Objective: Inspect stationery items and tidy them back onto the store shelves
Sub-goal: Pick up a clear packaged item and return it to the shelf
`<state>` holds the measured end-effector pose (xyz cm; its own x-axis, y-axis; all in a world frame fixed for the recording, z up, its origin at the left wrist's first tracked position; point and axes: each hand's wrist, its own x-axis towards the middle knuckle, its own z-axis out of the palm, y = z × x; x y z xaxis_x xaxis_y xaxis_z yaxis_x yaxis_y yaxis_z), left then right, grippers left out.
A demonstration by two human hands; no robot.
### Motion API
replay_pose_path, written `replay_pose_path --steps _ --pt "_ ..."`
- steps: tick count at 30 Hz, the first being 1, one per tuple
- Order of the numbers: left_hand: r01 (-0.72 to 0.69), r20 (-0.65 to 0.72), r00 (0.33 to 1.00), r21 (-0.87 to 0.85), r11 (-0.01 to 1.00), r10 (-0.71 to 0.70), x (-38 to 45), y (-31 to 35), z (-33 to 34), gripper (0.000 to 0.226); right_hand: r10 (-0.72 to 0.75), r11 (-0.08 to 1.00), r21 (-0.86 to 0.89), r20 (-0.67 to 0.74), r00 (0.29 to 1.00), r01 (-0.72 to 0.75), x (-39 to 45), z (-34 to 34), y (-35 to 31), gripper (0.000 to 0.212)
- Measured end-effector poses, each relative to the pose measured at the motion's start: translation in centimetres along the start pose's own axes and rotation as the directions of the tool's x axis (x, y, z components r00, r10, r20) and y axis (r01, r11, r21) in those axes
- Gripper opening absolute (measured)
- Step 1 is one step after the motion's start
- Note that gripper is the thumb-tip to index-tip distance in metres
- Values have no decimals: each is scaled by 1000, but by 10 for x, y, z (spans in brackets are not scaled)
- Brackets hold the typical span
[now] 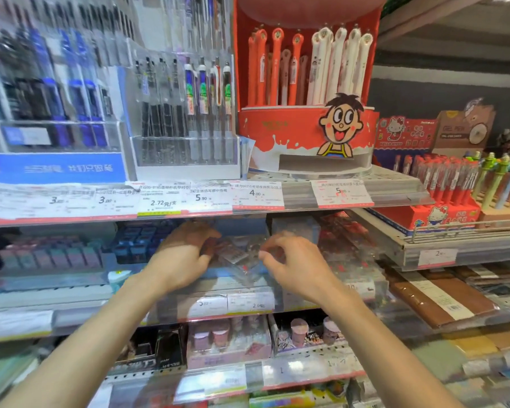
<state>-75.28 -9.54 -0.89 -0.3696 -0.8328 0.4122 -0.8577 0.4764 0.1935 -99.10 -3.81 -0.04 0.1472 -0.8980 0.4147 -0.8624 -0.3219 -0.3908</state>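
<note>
Both of my hands reach into the second shelf (248, 293) from the top. A small clear plastic packet (239, 254) with a barcode label sits between them, blurred by motion. My left hand (186, 254) has its fingers curled over the packet's left end. My right hand (289, 260) is at the packet's right end with fingers curled; whether it pinches the packet or hovers just beside it is not clear. The packet's contents cannot be made out.
Above stand clear pen racks (186, 119) and a red round pen display (306, 113) with a cartoon face. Price tags (256, 195) line the shelf edge. Blue and purple boxes (139, 240) sit left of my hands, red pen boxes (442, 189) and brown notebooks (442, 295) to the right.
</note>
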Motion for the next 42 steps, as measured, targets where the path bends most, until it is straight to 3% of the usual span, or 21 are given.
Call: replay_pose_path --steps 7,11,19,24,32,38,42 --pt "-103 87 992 158 982 90 1 4 6 47 -38 974 -218 88 995 57 15 32 -22 52" --pt "-91 73 994 129 987 82 -1 1 9 50 -26 960 -273 124 992 59 15 32 -23 54" --pt "-90 36 995 82 993 88 -3 -5 10 46 -39 991 -127 16 999 41 15 30 -14 47" --pt "-102 -121 987 29 994 105 -4 -7 14 31 -21 1000 15 -55 998 22 14 20 -10 44" --pt "-175 -326 928 53 983 183 1 14 16 34 -40 993 101 -165 986 57 -3 0 4 39" --pt "-125 -231 967 -68 990 106 29 56 35 43 50 996 85 -272 961 -28 -22 -26 32 36" --pt "-206 -258 950 -103 973 174 46 92 46 40 83 996 40 -343 936 -74 -35 -38 59 31"
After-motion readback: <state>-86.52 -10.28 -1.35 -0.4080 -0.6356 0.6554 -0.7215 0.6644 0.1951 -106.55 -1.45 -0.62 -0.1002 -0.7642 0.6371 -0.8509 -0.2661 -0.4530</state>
